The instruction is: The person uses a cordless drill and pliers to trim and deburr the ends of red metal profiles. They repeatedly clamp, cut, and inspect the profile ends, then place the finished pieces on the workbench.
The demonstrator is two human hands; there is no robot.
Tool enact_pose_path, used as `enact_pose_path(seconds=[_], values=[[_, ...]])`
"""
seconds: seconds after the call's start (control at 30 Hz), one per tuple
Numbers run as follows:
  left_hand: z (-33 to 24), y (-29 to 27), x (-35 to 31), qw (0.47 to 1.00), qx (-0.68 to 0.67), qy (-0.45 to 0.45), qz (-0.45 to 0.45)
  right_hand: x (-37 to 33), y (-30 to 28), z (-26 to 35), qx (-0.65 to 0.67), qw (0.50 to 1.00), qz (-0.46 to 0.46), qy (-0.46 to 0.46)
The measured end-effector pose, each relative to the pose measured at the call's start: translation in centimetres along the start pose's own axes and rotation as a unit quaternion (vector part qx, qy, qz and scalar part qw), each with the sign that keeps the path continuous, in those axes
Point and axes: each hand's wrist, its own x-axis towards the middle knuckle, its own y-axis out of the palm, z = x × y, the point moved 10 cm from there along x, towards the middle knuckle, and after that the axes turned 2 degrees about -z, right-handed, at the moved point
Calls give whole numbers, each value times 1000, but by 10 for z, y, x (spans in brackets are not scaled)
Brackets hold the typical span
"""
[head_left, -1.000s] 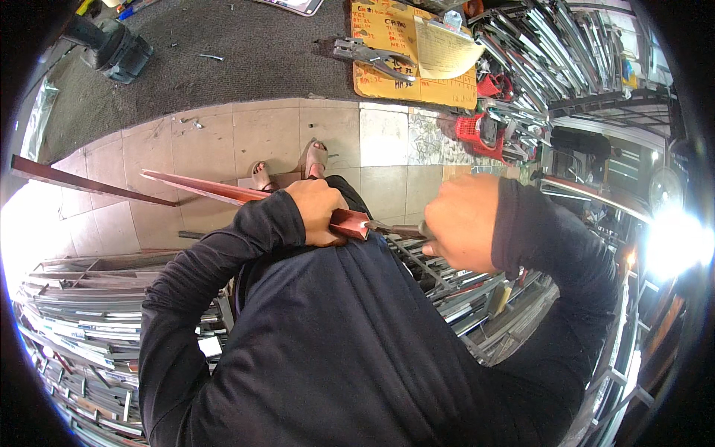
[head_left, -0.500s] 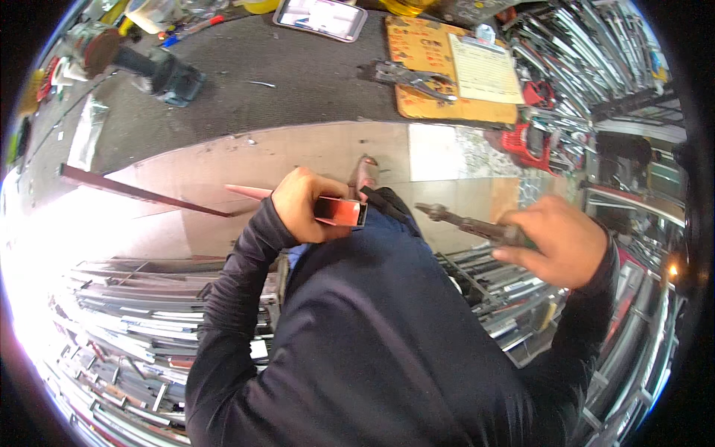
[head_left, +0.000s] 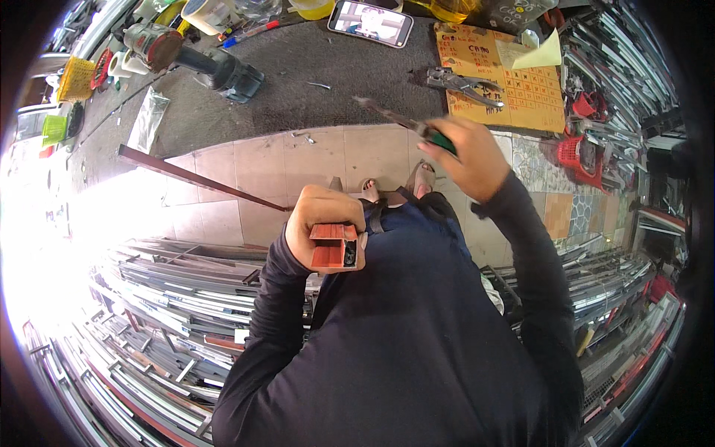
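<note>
My left hand (head_left: 319,208) is closed around a reddish-brown metal profile (head_left: 328,257), held in front of my body. The profile's open end faces up and shows a channel beside a small boxed hollow with something dark inside. Most of its length is hidden behind the hand. My right hand (head_left: 477,156) grips green-handled pliers (head_left: 406,121) near the front edge of the bench. Their dark jaws point up and left over the bench mat, and part of the handles is hidden by my fingers.
A dark-matted workbench (head_left: 298,112) spans the far side, bearing a power tool (head_left: 216,68), a phone (head_left: 370,24), grey pliers (head_left: 463,83) and an orange board (head_left: 547,112). A brown bar (head_left: 201,179) slants at left. Metal profiles (head_left: 171,313) fill racks around me.
My right hand has swung up and left with the pliers, over the bench edge. My left hand has turned the profile's end upward. The paper on the board has curled up.
</note>
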Motion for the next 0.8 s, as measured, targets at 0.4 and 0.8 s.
enact_pose_path(seconds=[0.4, 0.8], values=[[22, -69, -127, 841, 115, -35, -527, 126, 95, -19, -172, 966, -129, -142], [16, -50, -273, 558, 155, -7, -816, 22, 174, 47, 20, 978, 23, -206]])
